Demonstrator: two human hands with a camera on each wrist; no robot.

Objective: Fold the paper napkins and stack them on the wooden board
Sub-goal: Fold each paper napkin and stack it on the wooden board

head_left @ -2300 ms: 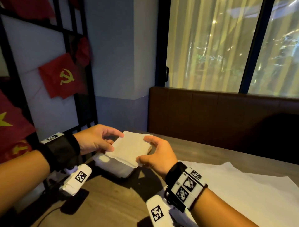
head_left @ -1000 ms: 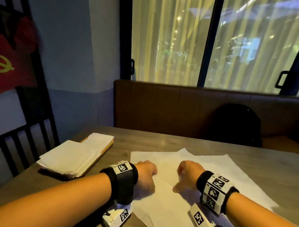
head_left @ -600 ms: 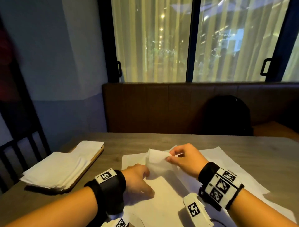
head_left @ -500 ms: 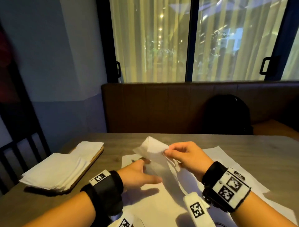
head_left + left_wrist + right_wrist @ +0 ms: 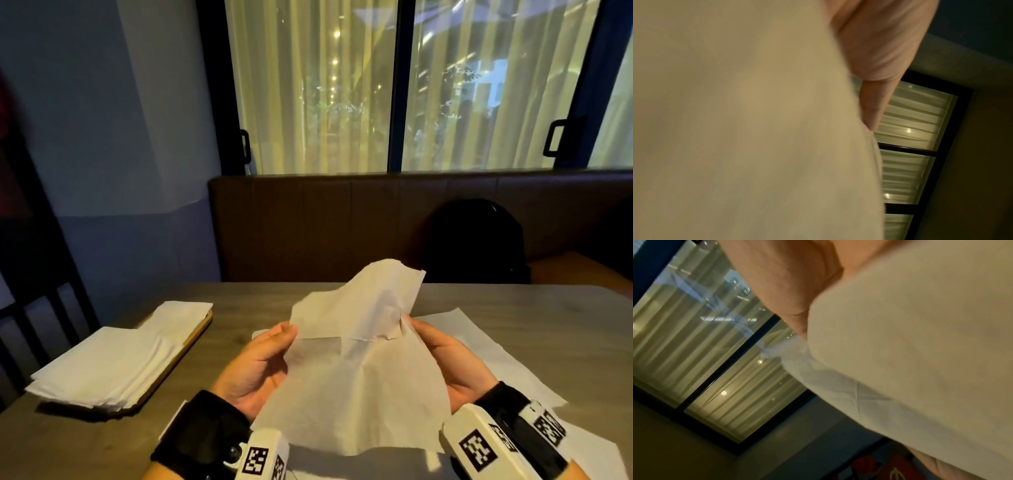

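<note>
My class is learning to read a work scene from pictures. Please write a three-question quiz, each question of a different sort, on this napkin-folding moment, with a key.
1. True or false: the thin white paper napkin that both hands hold is lifted off the grey-brown wooden table.
2. Where does the stack of folded white napkins lie?
A. on the flat light wooden board at the table's left
B. on the brown padded bench
C. in the person's lap
3. Fill in: under the hands, more flat white paper sheets lie on the ____.

Key
1. True: the left hand and the right hand grip its two sides in the air.
2. A
3. table
</note>
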